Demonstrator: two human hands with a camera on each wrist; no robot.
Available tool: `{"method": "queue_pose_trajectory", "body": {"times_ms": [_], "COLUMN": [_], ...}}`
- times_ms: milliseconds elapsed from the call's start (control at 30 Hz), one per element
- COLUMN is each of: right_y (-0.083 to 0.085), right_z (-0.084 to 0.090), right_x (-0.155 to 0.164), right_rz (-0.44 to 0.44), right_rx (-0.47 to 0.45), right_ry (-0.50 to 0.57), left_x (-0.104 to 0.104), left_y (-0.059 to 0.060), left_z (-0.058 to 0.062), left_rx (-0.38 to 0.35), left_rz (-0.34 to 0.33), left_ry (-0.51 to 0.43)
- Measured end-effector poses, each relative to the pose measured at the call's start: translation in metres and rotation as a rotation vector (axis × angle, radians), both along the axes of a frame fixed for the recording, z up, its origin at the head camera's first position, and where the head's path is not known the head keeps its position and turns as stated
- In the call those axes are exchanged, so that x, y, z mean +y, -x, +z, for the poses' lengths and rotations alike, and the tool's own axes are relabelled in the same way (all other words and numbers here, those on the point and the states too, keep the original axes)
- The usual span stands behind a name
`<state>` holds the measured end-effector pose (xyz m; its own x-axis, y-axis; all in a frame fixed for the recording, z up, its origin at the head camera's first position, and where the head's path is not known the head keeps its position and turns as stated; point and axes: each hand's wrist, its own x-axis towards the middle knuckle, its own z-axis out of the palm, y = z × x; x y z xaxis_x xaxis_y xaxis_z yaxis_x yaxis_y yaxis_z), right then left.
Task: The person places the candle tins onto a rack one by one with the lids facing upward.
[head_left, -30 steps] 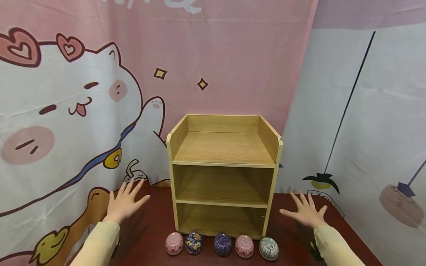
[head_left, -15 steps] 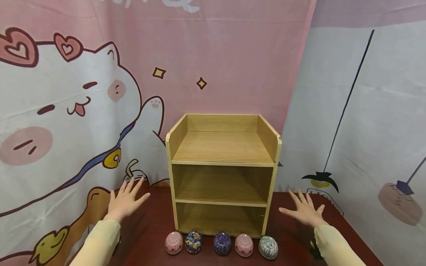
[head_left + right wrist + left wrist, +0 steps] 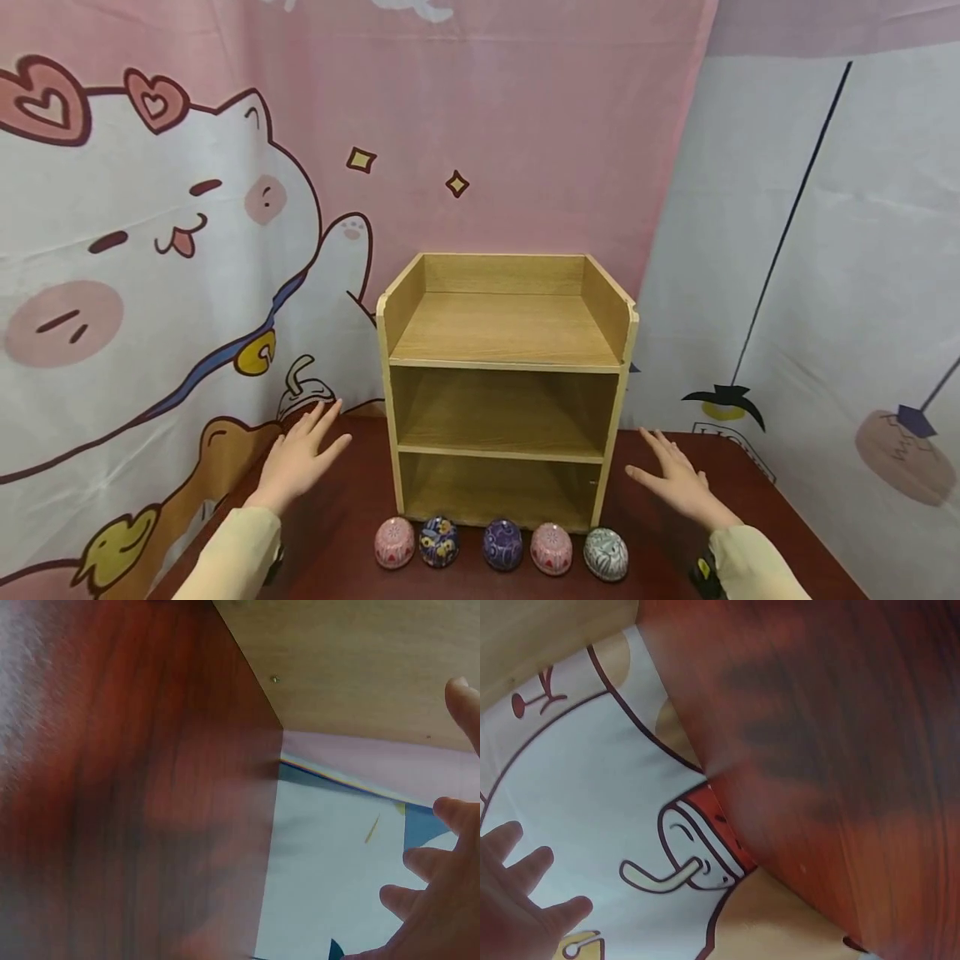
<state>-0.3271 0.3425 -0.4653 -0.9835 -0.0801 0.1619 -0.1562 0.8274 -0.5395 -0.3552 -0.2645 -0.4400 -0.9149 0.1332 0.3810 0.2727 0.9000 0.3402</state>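
My left hand (image 3: 296,458) hovers above the dark red table to the left of a wooden shelf (image 3: 502,454), its fingers straight and spread, holding nothing. To the shelf's right my right hand (image 3: 675,479) is likewise raised with fingers extended, touching nothing. In front of the shelf's base stands a row of small round patterned tins: a pink one (image 3: 394,542), a blue one with yellow flowers (image 3: 438,542), a purple swirled one (image 3: 502,544), a second pink one (image 3: 551,548) and a grey-white leafy one (image 3: 606,554). Each wrist view catches only part of its hand (image 3: 525,892).
The shelf has an open top with raised sides and two compartments below, with nothing on them. Behind it hangs a printed cloth (image 3: 525,150) with a cartoon cat. The table (image 3: 337,533) reaches the cloth on both sides.
Both hands have moved slightly inward toward the shelf, and their fingers are less widely spread. The tins and shelf stay put; the head view shifts a little.
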Motion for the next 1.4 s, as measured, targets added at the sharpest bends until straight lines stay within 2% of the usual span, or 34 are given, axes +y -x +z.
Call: {"method": "queue_pose_trajectory", "body": {"times_ms": [133, 233, 433, 667, 933, 1067, 1267, 1400], "right_y": [-0.006, -0.011, -0.022, -0.034, -0.037, -0.036, -0.037, -0.037], "right_z": [-0.002, -0.005, -0.017, -0.029, -0.046, -0.052, -0.058, -0.062], "right_x": [-0.005, -0.009, -0.017, -0.029, -0.038, -0.044, -0.047, -0.044], "right_rz": [0.016, 0.04, 0.045, 0.019, 0.015, 0.005, -0.017, -0.052], "right_rx": [-0.008, -0.027, -0.082, -0.141, -0.19, -0.224, -0.236, -0.252], "right_ry": [0.041, 0.121, 0.231, 0.311, 0.471, 0.575, 0.604, 0.656], "left_x": [0.011, 0.02, 0.038, 0.059, 0.087, 0.095, 0.102, 0.107], "left_y": [-0.007, -0.012, -0.022, -0.028, -0.032, -0.035, -0.035, -0.031], "left_z": [-0.005, -0.006, -0.009, -0.015, -0.009, -0.008, -0.01, -0.011], "left_rx": [0.031, 0.029, 0.03, 0.044, 0.049, 0.05, 0.044, 0.072], "left_rz": [-0.037, -0.072, -0.174, -0.235, -0.322, -0.324, -0.289, -0.286], "left_ry": [-0.039, -0.101, -0.289, -0.463, -0.708, -0.782, -0.87, -0.94]}}
